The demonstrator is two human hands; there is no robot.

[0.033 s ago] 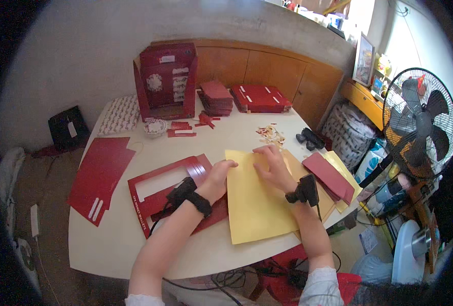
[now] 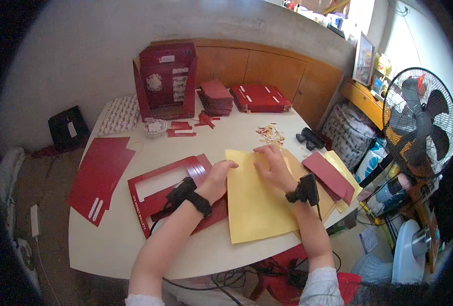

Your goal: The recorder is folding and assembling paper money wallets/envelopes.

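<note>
A large yellow sheet of paper (image 2: 259, 209) lies at the near middle of the table, slightly turned. My left hand (image 2: 217, 179) grips its upper left edge; the thumb rests on top and the other fingers are mostly hidden. Over the sheet's upper right part is my right hand (image 2: 275, 168), open, with thumb and fingers apart and fingertips by the far edge. Left of the sheet, partly under my left forearm, lies a flat dark-red cardboard piece (image 2: 140, 206) with a cut-out window. A black band with a small device circles each wrist.
Red folded pieces (image 2: 328, 176) lie on yellow paper at the right. A flat red card sheet (image 2: 101, 173) lies at the left. Behind stand a red display box (image 2: 142, 81), a red stack (image 2: 216, 97) and a red pile (image 2: 262, 98). A fan (image 2: 423, 122) stands at the right.
</note>
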